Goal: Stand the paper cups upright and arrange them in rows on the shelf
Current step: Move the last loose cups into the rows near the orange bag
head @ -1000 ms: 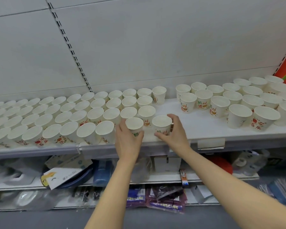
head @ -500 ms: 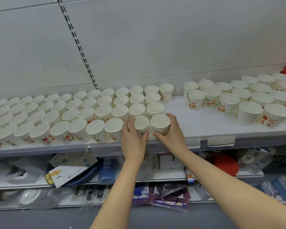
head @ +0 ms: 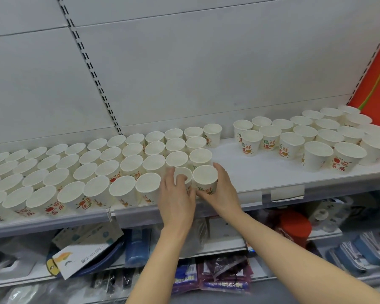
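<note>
**Two hands on two cups at the front edge of the shelf**

Below the working shelf [head: 261, 172], a lower shelf [head: 217, 246] carries mixed goods: a tilted white card [head: 79, 257] with printed characters too small to read, lying on a blue dish [head: 116, 249], a red round item [head: 294, 224], and purple packets [head: 224, 275] at the bottom. None of these obstructs the hands.

At the front edge, the left hand [head: 177, 200] wraps one paper cup [head: 183, 174], fingers curled round its side and a fingertip over the rim. The right hand [head: 222, 194] is clamped on the neighbouring cup [head: 205, 177], thumb in front and fingers behind. The two cups touch and stand upright, open end up.

Left of them, tidy rows of cups [head: 75, 170] run four deep to the left border, packed rim to rim. A bare stretch of shelf separates these from a looser cluster of cups [head: 316, 139] on the right, also upright.

All cups are white with red, orange and green printing; Chinese characters reading 招财进 show on several. Blank price-label holders [head: 287, 191] sit on the shelf lip. A grey slotted back panel [head: 206, 62] stands behind.
</note>
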{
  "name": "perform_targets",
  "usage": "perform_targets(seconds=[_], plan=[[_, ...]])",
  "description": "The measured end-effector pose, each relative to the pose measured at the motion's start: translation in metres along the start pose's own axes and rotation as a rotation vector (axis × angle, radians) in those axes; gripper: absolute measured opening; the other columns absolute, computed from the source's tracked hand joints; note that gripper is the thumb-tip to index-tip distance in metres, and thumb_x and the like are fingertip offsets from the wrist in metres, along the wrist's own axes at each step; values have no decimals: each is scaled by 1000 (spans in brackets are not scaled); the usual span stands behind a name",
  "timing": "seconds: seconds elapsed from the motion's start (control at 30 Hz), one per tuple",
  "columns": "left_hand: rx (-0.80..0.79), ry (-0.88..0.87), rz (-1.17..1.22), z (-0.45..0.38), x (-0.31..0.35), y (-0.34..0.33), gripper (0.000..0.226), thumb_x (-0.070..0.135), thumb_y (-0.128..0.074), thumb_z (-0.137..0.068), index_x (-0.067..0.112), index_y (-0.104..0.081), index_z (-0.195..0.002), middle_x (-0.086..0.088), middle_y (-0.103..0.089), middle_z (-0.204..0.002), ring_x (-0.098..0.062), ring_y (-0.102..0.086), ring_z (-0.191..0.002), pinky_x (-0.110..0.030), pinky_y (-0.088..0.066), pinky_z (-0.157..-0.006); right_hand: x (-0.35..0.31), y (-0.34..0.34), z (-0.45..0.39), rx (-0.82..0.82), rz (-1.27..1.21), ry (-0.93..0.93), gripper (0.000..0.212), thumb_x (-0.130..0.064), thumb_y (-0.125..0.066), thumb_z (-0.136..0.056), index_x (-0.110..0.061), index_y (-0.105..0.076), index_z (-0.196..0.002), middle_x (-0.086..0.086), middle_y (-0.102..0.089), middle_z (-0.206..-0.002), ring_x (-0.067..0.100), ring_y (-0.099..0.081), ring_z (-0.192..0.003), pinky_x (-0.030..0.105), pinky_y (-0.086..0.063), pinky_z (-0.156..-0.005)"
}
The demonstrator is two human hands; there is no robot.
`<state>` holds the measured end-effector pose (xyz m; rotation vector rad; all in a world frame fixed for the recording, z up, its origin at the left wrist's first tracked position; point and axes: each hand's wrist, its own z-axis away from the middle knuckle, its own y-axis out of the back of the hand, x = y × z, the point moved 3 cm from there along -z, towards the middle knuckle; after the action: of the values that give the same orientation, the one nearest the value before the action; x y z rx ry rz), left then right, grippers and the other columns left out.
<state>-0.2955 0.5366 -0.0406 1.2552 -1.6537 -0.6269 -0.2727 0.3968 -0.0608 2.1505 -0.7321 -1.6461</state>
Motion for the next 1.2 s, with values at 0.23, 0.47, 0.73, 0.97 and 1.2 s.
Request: perform_targets(seconds=[0.23,0.47,0.73,0.97,1.2], plan=[[31,-51,-125,13,19,25,38,31,-73,-80,17,-64,-114,-8,-51,-140,-30,-49,-127,-44,-49,-96,24,56,18,62,-19,76,74,-53,-61,-84,-26,-28,-145,-10,-47,-133,3,-44,-119,29,-39,-100],[-88,-198,12,-57,82,7,43,30,-66,-85,20,-59,-126,-1,-52,-139,-26,-48,-121,-39,-45,-93,77,124,-33,236,247,-5,49,-22,-59,-90,-21,-43,-137,-5,-57,-123,13,-49,-112,32,-43,-94],[-506,-245,14,-138,187,-110,76,45,-66,-84,11,-33,-144,-8,-39,-146,-29,-41,-129,-38,-39,-100,108,170,-108,238,329,121,44,-15,-62,-87,-16,-52,-130,1,-61,-117,20,-54,-108,34,-46,-87],[-416,-256,-56,-151,195,-132,66,38,-64,-83,8,-40,-137,-9,-47,-136,-31,-49,-116,-37,-40,-92,113,169,-155,222,325,253,41,-6,-66,-81,-8,-60,-121,5,-66,-107,27,-58,-98,38,-47,-83],[-458,-181,-216,-131,149,-97,72,57,-63,-79,16,-43,-134,-4,-47,-131,-28,-51,-115,-36,-41,-91,101,147,-211,-19,526,254,42,-15,-61,-85,-13,-56,-126,7,-61,-122,29,-50,-114,35,-33,-97]])
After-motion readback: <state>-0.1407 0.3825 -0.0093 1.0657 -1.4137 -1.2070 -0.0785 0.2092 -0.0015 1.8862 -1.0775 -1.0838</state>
